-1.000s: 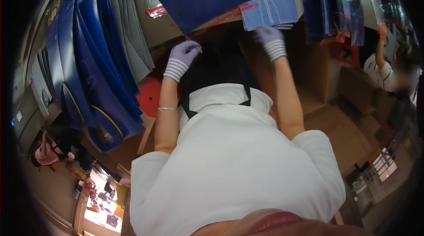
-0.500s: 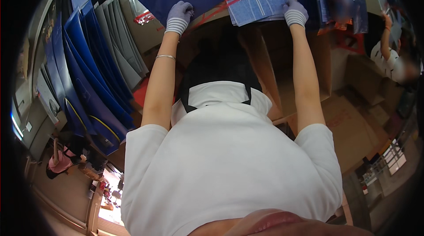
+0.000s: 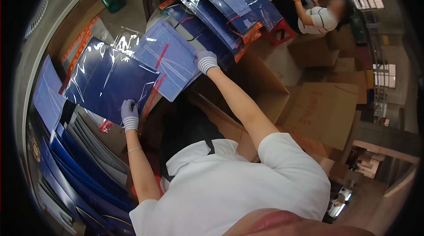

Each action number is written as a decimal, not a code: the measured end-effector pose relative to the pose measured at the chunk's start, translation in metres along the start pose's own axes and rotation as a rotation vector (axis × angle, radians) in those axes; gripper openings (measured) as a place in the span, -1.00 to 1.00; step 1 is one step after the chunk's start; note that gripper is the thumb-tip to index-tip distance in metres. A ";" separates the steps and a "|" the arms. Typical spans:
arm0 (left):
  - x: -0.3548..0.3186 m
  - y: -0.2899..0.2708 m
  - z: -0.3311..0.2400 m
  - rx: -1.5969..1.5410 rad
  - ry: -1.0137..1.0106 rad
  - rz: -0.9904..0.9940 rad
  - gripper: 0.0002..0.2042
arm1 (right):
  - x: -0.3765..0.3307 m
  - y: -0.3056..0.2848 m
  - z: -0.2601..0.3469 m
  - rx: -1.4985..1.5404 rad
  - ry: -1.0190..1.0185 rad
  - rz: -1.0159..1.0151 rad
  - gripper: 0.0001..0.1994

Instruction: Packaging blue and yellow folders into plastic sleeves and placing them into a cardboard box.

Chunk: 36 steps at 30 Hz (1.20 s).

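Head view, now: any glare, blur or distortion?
Head view: white glare streaks cross the clear-wrapped dark blue package by the left hand; head view: the co-worker's head is blurred, while both gloves' cuff stripes read clearly; head view: fisheye bowing at the left rim, corners black.

Right hand [image 3: 206,62] unclear at fingertips, co-worker's head [image 3: 336,9] blurred, blue folders [image 3: 88,175] cropped below.

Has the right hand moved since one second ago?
Yes: against the light-blue sheets, the right hand moved rightward, from their near edge to their right side.
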<state>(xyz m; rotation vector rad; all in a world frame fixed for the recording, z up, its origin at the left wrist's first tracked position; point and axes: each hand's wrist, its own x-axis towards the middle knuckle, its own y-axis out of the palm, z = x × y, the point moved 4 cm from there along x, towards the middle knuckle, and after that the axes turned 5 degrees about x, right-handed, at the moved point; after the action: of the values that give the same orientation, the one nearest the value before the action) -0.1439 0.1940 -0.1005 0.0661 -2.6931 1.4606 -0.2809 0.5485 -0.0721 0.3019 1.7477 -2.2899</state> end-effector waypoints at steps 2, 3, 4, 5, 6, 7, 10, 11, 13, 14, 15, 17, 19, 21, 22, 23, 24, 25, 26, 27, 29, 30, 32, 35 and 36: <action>0.005 0.006 0.008 -0.053 -0.022 -0.027 -0.87 | -0.002 -0.014 -0.002 -0.034 -0.015 -0.055 -0.79; 0.007 0.007 0.003 -0.086 -0.046 0.007 -0.85 | -0.005 -0.022 -0.004 -0.068 -0.034 -0.078 -0.81; 0.008 0.009 -0.001 -0.115 -0.072 0.043 -0.83 | -0.006 -0.027 -0.004 -0.070 -0.036 -0.081 -0.81; 0.010 0.009 -0.006 -0.087 -0.068 0.039 -0.81 | -0.008 -0.032 -0.004 -0.073 -0.048 -0.106 -0.81; 0.011 0.010 -0.011 -0.086 -0.070 0.037 -0.81 | -0.009 -0.038 -0.003 -0.075 -0.062 -0.130 -0.81; 0.012 0.010 -0.014 -0.049 -0.091 0.036 -0.82 | -0.011 -0.045 -0.004 -0.039 -0.041 -0.125 -0.77; 0.010 0.012 -0.002 -0.045 -0.105 -0.009 -0.86 | -0.019 -0.063 -0.009 0.281 0.023 -0.258 -0.76; 0.013 0.014 0.000 -0.065 -0.107 -0.014 -0.89 | -0.016 -0.057 -0.020 0.486 0.058 -0.266 -0.73; 0.018 0.017 0.006 -0.084 -0.101 -0.020 -0.92 | -0.019 -0.032 -0.028 0.617 0.035 -0.133 -0.75; 0.021 0.018 0.010 -0.124 -0.065 -0.025 -0.93 | -0.023 -0.020 -0.029 0.743 0.009 0.010 -0.76; 0.010 0.020 0.024 -0.156 -0.059 -0.029 -0.94 | -0.040 -0.021 -0.006 0.870 0.178 0.244 -0.81; 0.010 0.024 0.033 -0.297 -0.162 0.033 -0.94 | -0.054 -0.029 -0.009 0.878 0.171 0.167 -0.83; 0.010 0.027 0.034 -0.590 -0.451 0.218 -0.90 | -0.081 -0.059 -0.017 0.814 0.116 -0.032 -0.84; 0.014 0.017 0.019 -0.743 -0.492 0.236 -0.92 | -0.117 -0.098 -0.047 0.718 -0.051 -0.397 -0.85; 0.023 -0.002 -0.013 -0.618 -0.315 0.147 -0.89 | -0.145 -0.131 -0.049 0.654 0.053 -0.413 -0.89; 0.023 -0.006 -0.011 -0.592 -0.367 0.163 -0.84 | -0.164 -0.149 -0.060 0.641 -0.034 -0.484 -0.93; 0.016 -0.004 -0.010 -0.688 -0.463 0.164 -0.77 | -0.192 -0.172 -0.042 0.882 0.111 -0.376 -0.90; 0.023 -0.012 -0.026 -0.650 -0.364 0.145 -0.75 | -0.216 -0.184 -0.035 0.770 0.139 -0.441 -0.86; 0.038 -0.018 -0.039 -0.376 -0.309 0.205 -0.74 | -0.235 -0.187 -0.033 0.917 0.184 -0.470 -0.85; 0.046 -0.013 -0.039 -0.423 -0.318 0.156 -0.74 | -0.245 -0.181 -0.036 1.041 0.128 -0.477 -0.84; 0.063 -0.004 -0.039 -0.525 -0.312 0.105 -0.74 | -0.256 -0.167 -0.021 1.173 0.179 -0.425 -0.85; 0.069 0.009 -0.031 -0.527 -0.331 0.127 -0.74 | -0.257 -0.149 -0.025 1.227 0.195 -0.401 -0.86; 0.078 0.013 -0.048 -0.544 -0.303 0.121 -0.74 | -0.269 -0.117 -0.031 1.308 0.280 -0.363 -0.89; 0.083 0.020 -0.052 -0.564 -0.275 0.109 -0.74 | -0.279 -0.104 -0.023 1.354 0.201 -0.369 -0.88; 0.081 0.025 -0.049 -0.569 -0.281 0.115 -0.75 | -0.281 -0.110 -0.012 1.402 0.194 -0.397 -0.87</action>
<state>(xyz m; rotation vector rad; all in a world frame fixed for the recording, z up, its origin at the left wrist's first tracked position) -0.2245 0.2488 -0.0870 0.0873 -3.2800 0.6922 -0.0486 0.6072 0.1122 0.4101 -0.0988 -3.4583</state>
